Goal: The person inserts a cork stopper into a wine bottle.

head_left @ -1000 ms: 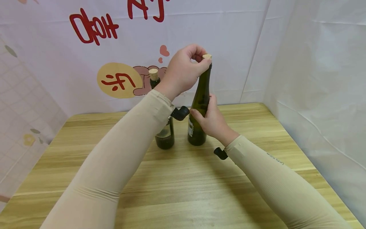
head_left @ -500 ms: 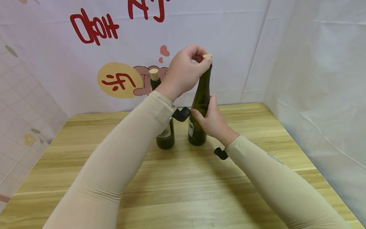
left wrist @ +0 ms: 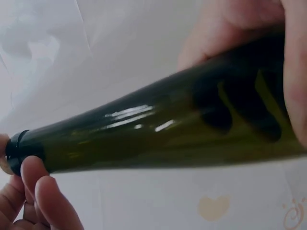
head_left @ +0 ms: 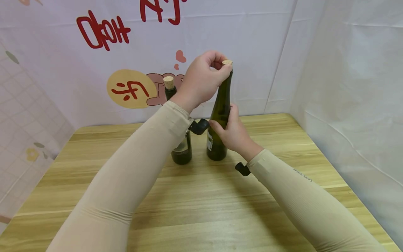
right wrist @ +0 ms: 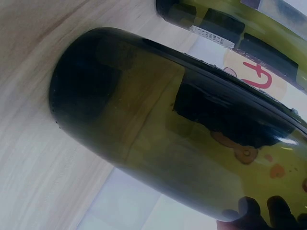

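A green glass bottle [head_left: 223,101] stands upright on the table, a cork [head_left: 227,62] in its mouth. My left hand [head_left: 204,77] pinches that cork between thumb and fingers; in the left wrist view its fingertips [left wrist: 53,203] lie against the bottle's neck. Around the bottle's body my right hand [head_left: 234,134] is curled, gripping it. Just to the left is a second dark bottle [head_left: 182,152], topped by its own cork [head_left: 169,82] and partly hidden behind my left forearm. How deep the pinched cork sits is hidden by the fingers.
Both bottles stand on a wooden table [head_left: 176,210]. Behind it hangs a white printed sheet [head_left: 252,42] with red lettering, and another white sheet [head_left: 355,87] rises along the right edge. Black wrist cameras [head_left: 199,126] sit on both sleeves.
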A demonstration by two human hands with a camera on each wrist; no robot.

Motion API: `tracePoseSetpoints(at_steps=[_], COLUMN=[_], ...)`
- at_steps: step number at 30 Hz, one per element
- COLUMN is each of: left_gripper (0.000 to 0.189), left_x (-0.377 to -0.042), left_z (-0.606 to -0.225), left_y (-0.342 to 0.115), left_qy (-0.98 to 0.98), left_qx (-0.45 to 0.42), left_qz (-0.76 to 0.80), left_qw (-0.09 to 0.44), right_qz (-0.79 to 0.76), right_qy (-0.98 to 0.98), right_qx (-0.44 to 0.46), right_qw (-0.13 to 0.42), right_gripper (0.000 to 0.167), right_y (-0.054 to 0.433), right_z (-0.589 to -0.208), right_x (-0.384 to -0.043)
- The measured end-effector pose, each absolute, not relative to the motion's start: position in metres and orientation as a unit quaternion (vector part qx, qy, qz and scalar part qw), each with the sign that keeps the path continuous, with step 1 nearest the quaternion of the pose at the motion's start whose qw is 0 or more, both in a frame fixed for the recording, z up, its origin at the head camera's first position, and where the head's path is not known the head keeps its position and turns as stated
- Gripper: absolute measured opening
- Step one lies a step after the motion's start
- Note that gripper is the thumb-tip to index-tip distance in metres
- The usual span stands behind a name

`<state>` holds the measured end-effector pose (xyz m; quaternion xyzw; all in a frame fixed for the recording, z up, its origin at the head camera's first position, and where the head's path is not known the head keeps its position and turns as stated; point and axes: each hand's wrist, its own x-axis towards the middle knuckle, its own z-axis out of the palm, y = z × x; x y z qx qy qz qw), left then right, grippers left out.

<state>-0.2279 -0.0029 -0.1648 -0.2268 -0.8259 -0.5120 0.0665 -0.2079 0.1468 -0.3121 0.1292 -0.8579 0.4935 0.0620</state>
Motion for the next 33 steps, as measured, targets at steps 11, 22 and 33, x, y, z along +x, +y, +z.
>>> tracePoseSetpoints(at_steps=[11,22,33], left_gripper=[0.027,0.047,0.059], left_x=[-0.223,-0.214,-0.206], left_z=[-0.163,-0.168,-0.174], left_y=[-0.007,-0.015,-0.023], left_qy=[-0.854,-0.875,-0.896], left_qx=[-0.232,-0.250,-0.247], left_qz=[-0.462,-0.413,-0.369], left_qw=[0.053,0.040,0.028], right_qz=[0.506,0.503,0.517], right_qy=[-0.850,-0.853,-0.842], right_qx=[0.132,0.125,0.143], right_qw=[0.061,0.055,0.065], right_gripper=[0.073,0.076,0.071], right_y=[0.147,0.147,0.147], right_z=[-0.312,-0.311,-0.312], right_x=[-0.207,-0.208,-0.210])
